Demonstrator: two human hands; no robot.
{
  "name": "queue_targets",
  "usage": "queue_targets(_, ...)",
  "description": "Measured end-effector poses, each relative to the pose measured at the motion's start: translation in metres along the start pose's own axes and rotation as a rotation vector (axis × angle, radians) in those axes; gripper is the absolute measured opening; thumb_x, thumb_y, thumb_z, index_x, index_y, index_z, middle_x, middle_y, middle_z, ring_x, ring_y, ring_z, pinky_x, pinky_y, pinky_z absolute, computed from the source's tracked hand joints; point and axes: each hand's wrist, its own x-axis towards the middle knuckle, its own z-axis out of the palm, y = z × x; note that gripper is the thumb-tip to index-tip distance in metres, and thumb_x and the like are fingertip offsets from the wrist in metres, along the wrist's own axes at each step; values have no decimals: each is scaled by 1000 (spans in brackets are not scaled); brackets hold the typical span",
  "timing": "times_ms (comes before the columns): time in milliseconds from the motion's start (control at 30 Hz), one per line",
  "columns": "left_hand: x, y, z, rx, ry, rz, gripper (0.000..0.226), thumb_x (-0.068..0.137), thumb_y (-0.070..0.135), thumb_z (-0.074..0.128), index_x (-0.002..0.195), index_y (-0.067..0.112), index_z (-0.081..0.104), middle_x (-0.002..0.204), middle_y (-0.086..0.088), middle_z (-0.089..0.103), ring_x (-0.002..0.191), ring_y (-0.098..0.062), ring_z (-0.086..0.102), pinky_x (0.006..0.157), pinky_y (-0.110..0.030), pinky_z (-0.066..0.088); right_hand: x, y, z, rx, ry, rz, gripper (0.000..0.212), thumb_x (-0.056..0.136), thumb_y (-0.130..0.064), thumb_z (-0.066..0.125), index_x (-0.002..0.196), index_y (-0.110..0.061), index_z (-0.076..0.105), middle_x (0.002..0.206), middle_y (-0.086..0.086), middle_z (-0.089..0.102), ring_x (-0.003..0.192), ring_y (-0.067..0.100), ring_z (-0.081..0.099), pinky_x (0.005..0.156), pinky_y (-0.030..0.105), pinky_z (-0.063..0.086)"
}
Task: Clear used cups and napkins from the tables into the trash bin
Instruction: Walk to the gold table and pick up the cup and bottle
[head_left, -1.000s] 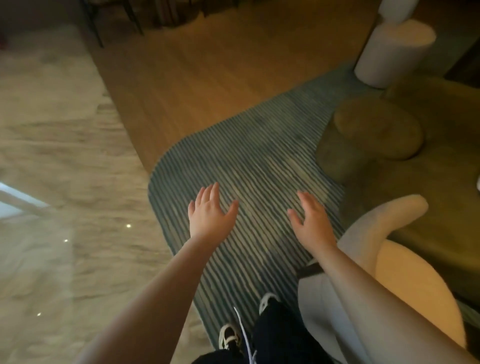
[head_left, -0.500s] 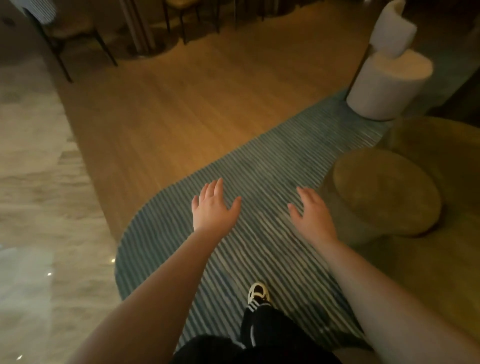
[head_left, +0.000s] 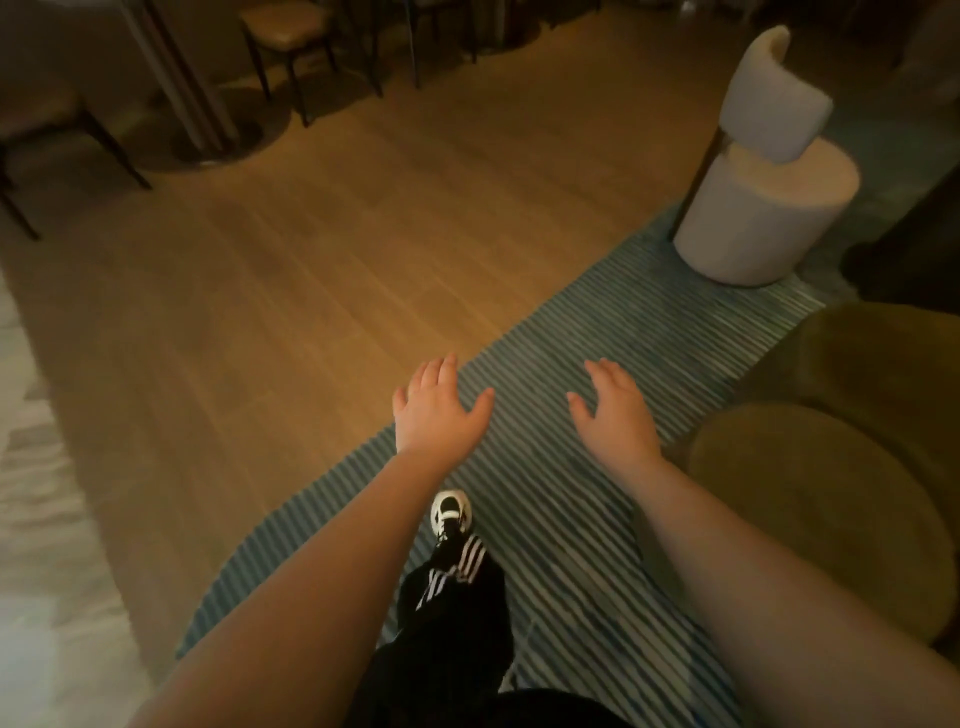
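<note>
My left hand (head_left: 436, 410) is stretched forward, palm down, fingers apart and holding nothing. My right hand (head_left: 615, 413) is held out beside it, also open with nothing in it. Both hover above a blue striped rug (head_left: 597, 332). No cup, napkin or trash bin shows in the head view. My foot in a black and white shoe (head_left: 451, 514) steps on the rug below the hands.
A white upholstered chair (head_left: 763, 208) stands at the far right on the rug. Olive-green round seats (head_left: 831, 499) fill the right side. Dark-legged chairs (head_left: 291, 31) and a table base (head_left: 208, 124) stand at the back on the wooden floor (head_left: 311, 249). Pale marble floor (head_left: 31, 519) lies left.
The view has swung forward and up along the rug: the white chair and the back chairs have come closer into view, and the cream seat by my right arm has left the frame. Both hands stay open.
</note>
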Motion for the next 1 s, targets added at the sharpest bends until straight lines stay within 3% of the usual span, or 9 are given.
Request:
queue_targets(267,261,0,-36,21,-17,92,73,89,59,38,148,18,24,153,-3,29,141,-19,21,113,-46,15,237,-45,-22,43,46,118,57,96,-38,45,145,-14,31,155,6,27,143,23,21,116,38,23)
queue_targets(533,464,37,-31,5,-82,160,73,90,59,35,149,18,21,154,-3,26,142,-18,19,114,-47,13,405,-29,-54,44,74,227,57,96,-36,47,145,-12,32,155,8,27,143,23,21,116,39,22)
queue_targets(733,661,97,19,37,-63,219,75,88,60,36,148,18,24,153,-5,30,141,-19,21,113,-47,15,596,28,-81,43,131,234,58,95,-35,48,145,-9,32,154,13,28,143,26,21,117,39,20)
queue_targets(1000,886,221,36,76,-100,273,73,89,57,39,148,17,25,152,-5,30,141,-19,22,114,-45,15,827,83,-184,-50,116,260,57,97,-38,43,144,-7,33,155,11,25,144,25,19,116,38,20)
